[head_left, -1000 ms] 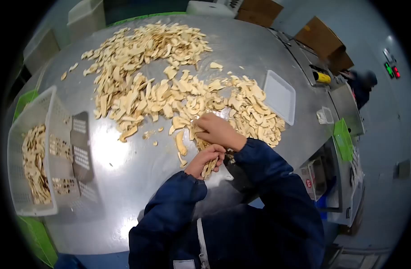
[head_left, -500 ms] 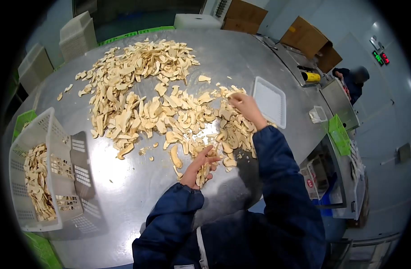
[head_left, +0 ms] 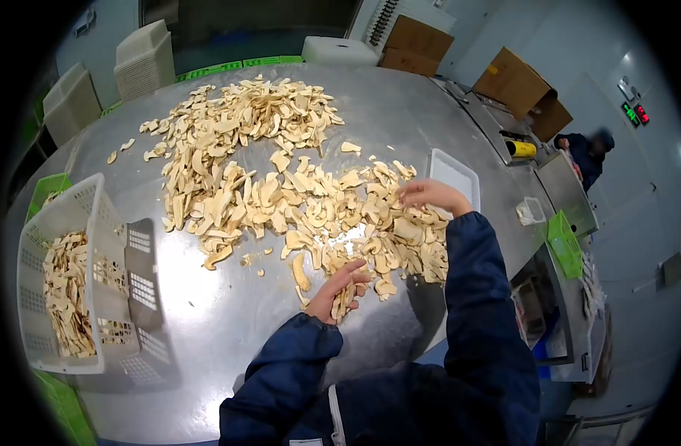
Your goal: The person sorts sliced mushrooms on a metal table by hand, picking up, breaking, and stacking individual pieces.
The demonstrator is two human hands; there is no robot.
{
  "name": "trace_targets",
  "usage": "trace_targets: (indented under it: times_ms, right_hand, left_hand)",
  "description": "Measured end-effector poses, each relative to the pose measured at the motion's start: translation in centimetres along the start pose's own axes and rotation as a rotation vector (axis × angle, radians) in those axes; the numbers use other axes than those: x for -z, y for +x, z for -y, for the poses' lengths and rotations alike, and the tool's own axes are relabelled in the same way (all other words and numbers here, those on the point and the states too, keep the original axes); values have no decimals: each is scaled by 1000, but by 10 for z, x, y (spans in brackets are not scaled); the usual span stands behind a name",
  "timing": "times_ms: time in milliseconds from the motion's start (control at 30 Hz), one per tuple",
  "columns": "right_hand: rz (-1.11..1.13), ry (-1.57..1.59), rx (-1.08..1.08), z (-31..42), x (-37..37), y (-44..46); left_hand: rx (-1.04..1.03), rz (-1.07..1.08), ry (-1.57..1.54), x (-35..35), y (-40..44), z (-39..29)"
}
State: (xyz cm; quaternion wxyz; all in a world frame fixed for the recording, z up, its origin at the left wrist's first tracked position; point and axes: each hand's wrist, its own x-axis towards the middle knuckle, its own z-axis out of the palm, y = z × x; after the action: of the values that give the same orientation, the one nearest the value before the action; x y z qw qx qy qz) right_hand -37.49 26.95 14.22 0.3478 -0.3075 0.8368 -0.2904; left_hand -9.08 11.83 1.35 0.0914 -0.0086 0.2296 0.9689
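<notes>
Cream slices (head_left: 270, 195) with tan edges lie beyond the left fingers (head_left: 345, 275), on a silver-grey bench (head_left: 207, 320). The sleeves (head_left: 474, 260) behind are navy; leftward, a white basket (head_left: 106, 305) has gridded holes.

Pale walls (head_left: 519, 33); dark window (head_left: 244, 26) at twelve o'clock; metal bench (head_left: 385, 97) reflecting bright light; red-green display (head_left: 635, 114) at two.

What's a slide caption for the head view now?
Left hand holds mushroom slices; right hand is at the pile, near the tray.
</notes>
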Motion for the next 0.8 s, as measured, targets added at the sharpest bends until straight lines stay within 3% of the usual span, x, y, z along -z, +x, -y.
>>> trace_targets:
  times_ms: [67, 167, 267, 367, 533, 633, 667, 800]
  right_hand:
    - [-260, -51, 39, -16, 4, 25]
    - [-537, -454, 117, -44, -2, 77]
    - [-642, -649, 32, -32, -31, 94]
    - [-580, -622, 119, -32, -42, 103]
    - [12, -172, 137, 12, -31, 62]
    - [22, -192, 214, 33, -40, 30]
    - [-59, -335, 143, 37, -46, 24]
    - [-482, -877, 344, 11, -94, 16]
  left_hand:
    - [6, 8, -13, 0, 0, 1]
    - [-1, 14, -22, 1, -1, 0]
    - [-12, 12, -31, 2, -1, 1]
    - [-20, 11, -32, 2, -2, 1]
    - [-24, 15, -49, 7, 2, 3]
    - [-13, 11, -42, 4, 2, 3]
    - [-14, 12, -41, 4, 2, 2]
    - [-29, 5, -16, 2, 1, 1]
